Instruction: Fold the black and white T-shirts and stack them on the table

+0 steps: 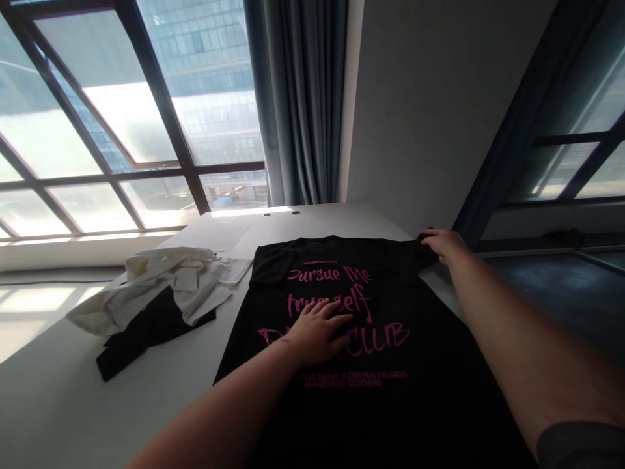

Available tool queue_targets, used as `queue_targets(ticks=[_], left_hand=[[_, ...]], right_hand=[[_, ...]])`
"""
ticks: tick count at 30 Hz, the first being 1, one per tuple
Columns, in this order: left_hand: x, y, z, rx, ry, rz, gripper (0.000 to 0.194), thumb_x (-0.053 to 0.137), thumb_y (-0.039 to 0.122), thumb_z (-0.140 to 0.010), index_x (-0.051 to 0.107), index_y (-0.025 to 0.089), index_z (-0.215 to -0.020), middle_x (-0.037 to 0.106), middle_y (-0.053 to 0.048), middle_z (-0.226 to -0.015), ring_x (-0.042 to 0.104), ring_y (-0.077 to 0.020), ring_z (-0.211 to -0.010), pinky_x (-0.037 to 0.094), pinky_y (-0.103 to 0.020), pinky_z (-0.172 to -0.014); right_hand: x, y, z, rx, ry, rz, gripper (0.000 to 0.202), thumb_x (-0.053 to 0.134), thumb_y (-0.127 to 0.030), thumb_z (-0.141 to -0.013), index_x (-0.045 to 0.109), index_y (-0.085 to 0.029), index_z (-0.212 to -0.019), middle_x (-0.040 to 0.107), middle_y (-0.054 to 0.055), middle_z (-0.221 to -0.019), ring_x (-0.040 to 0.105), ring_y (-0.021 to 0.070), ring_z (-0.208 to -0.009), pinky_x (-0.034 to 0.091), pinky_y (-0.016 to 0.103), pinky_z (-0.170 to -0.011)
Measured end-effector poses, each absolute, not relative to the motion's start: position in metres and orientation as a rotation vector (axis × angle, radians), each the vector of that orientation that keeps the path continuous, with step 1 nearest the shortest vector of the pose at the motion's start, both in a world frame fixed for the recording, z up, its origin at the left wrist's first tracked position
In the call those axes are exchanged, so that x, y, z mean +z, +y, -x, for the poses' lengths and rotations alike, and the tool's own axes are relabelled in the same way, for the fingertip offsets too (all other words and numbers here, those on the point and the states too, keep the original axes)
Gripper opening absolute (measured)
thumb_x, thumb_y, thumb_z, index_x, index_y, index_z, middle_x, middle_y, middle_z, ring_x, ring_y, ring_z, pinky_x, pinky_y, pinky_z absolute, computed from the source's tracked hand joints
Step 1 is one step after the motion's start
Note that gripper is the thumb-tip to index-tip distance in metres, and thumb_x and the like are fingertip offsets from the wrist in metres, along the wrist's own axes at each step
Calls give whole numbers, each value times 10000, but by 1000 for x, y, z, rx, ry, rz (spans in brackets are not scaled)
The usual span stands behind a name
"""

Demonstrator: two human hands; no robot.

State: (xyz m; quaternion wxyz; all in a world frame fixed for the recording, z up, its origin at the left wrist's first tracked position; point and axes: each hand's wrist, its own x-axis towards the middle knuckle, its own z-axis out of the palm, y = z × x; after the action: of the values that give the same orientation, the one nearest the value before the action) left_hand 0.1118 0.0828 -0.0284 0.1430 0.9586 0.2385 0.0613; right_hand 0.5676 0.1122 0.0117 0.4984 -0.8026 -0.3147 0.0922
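Observation:
A black T-shirt (381,410) with pink lettering lies spread over the table, its collar toward the far side. Flat on the middle of the print rests my left hand (319,331), fingers spread and covering some of the letters. My right hand (443,244) is closed on the shirt's right sleeve at the far right, with the cloth pinched between thumb and fingers. The left sleeve (268,264) is folded inward over the shirt body.
Left of the shirt, a crumpled white garment (161,280) and a black piece of cloth (156,332) lie on the white table (43,410). Beyond stand windows (219,111), a blue-grey curtain (303,104) and a wall (420,111).

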Motion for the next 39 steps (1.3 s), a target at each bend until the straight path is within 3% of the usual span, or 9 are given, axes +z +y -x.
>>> queue_targets(ticks=[6,9,13,20,24,27,31,34,39], left_hand=[[-31,84,-112,210,678,-2772,565,581,561,-1000,529,383,-1533,393,-55,-1683,318,-374,-1566,243,-627,-1279],[-31,84,-111,229,670,-2771,554,579,562,-1000,534,391,-1525,403,-47,-1677,323,-370,-1564,255,-625,-1273],[-32,84,-109,243,661,-2768,557,571,562,-1005,532,376,-1528,410,-54,-1672,314,-371,-1567,254,-623,-1269],[-33,85,-108,233,656,-2746,577,568,578,-1002,526,365,-1537,392,-63,-1683,293,-366,-1578,221,-619,-1284],[-32,85,-107,228,651,-2743,583,568,577,-1002,523,359,-1541,389,-74,-1684,289,-368,-1580,214,-630,-1282],[-33,86,-107,224,647,-2745,587,564,582,-1001,515,367,-1545,384,-69,-1688,285,-370,-1581,215,-642,-1276],[-32,85,-107,211,657,-2746,588,550,586,-1006,515,360,-1548,378,-75,-1691,279,-367,-1583,207,-634,-1280],[-30,85,-107,189,668,-2751,586,544,586,-1008,512,364,-1550,378,-72,-1692,277,-365,-1584,206,-630,-1281],[-29,77,-108,157,677,-2786,594,503,561,-1036,473,333,-1583,323,-100,-1715,238,-378,-1596,188,-621,-1286]], right_hand=[[36,164,-516,106,-1355,2056,519,633,86,-680,831,-198,-1067,597,44,-1501,491,278,-1426,315,292,-1232],[28,181,-466,31,-2063,2152,674,654,16,-745,744,-291,-1338,354,-1,-1686,435,314,-1486,336,379,-1256],[3,183,-417,20,-2365,2191,782,628,-129,-863,485,-383,-1588,138,-16,-1754,510,337,-1429,462,451,-1166],[-40,165,-401,-39,-2033,2317,681,467,-241,-980,377,-184,-1653,442,151,-1615,549,362,-1370,433,490,-1157],[-50,159,-398,10,-1953,2360,692,411,-297,-1029,287,-57,-1665,409,193,-1632,430,294,-1492,345,380,-1232],[-55,153,-397,79,-1915,2409,741,434,-456,-1048,303,-59,-1660,365,193,-1658,347,289,-1546,298,373,-1258],[-67,139,-396,113,-1816,2511,790,344,-610,-1064,300,-108,-1671,260,205,-1699,256,346,-1579,240,508,-1269],[-76,128,-392,62,-1817,2508,784,314,-641,-1069,285,-154,-1683,162,180,-1731,169,336,-1604,158,515,-1287],[-78,122,-387,-14,-1875,2451,733,347,-576,-1080,302,-158,-1681,206,193,-1719,216,347,-1590,179,470,-1282]])
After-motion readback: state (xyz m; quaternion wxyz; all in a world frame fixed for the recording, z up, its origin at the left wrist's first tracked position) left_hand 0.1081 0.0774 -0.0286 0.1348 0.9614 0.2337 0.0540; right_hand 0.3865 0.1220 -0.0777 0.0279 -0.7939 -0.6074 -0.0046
